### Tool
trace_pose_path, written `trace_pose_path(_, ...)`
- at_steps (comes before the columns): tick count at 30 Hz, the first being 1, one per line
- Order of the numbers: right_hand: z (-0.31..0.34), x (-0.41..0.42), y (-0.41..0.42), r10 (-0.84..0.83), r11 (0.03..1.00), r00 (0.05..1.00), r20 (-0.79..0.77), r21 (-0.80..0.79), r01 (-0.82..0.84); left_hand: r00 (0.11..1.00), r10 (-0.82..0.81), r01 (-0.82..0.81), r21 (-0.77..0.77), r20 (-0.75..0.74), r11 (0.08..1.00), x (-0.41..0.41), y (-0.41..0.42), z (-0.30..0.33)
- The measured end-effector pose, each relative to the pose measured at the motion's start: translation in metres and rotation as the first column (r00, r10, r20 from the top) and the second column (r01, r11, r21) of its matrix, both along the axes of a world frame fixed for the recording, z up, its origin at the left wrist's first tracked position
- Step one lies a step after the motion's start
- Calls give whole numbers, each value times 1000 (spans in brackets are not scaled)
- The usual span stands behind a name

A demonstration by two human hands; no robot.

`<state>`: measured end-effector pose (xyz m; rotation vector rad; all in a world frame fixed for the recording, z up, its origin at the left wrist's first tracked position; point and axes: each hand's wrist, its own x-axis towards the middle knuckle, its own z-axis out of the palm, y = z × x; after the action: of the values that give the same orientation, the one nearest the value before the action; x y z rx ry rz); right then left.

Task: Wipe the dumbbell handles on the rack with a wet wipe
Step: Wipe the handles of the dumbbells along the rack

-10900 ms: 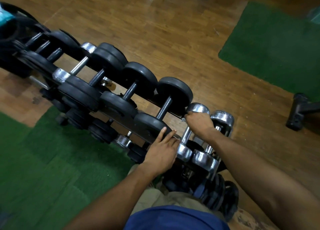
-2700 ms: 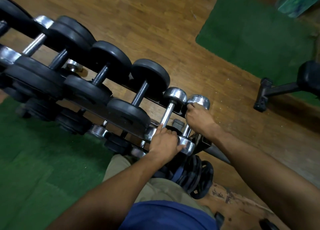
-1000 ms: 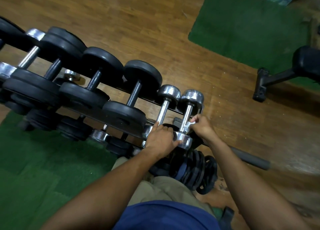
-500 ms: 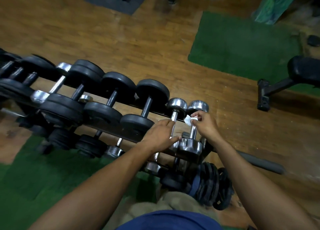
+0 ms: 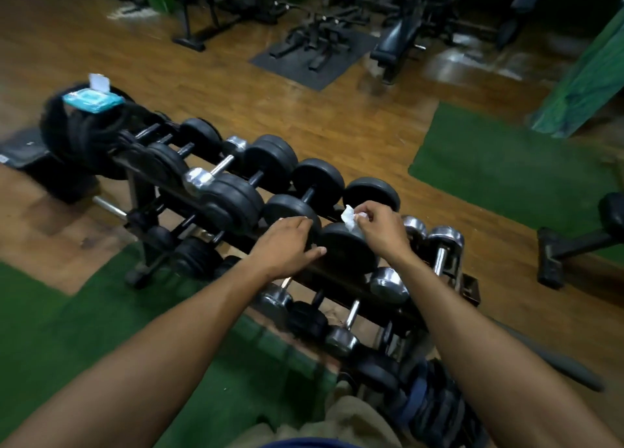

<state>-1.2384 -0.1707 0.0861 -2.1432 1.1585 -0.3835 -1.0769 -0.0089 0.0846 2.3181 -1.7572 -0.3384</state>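
His right grip (image 5: 380, 230) pinches a white wet wipe (image 5: 348, 218) above a black dumbbell (image 5: 349, 246); beside it, his left grip (image 5: 287, 241) rests relaxed on the neighbouring dumbbell (image 5: 292, 211).

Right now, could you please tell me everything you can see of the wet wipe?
The wet wipe is a small, crumpled white piece that looks like thin soft cloth. The right hand pinches it at the fingertips, above the near head of a black dumbbell on the rack's top row. Whether it touches that head cannot be told.
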Motion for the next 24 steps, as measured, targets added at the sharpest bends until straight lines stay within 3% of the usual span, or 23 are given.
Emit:
trace_pose_path(13, 40, 167, 138, 304, 952, 949, 83, -15, -304, 944, 325, -326, 24, 54, 945, 116, 186, 42)
trace_pose_path(24, 45, 300, 162, 529, 848, 847, -56, 57, -526, 850, 526, -527, 40, 36, 849, 225, 228, 54)
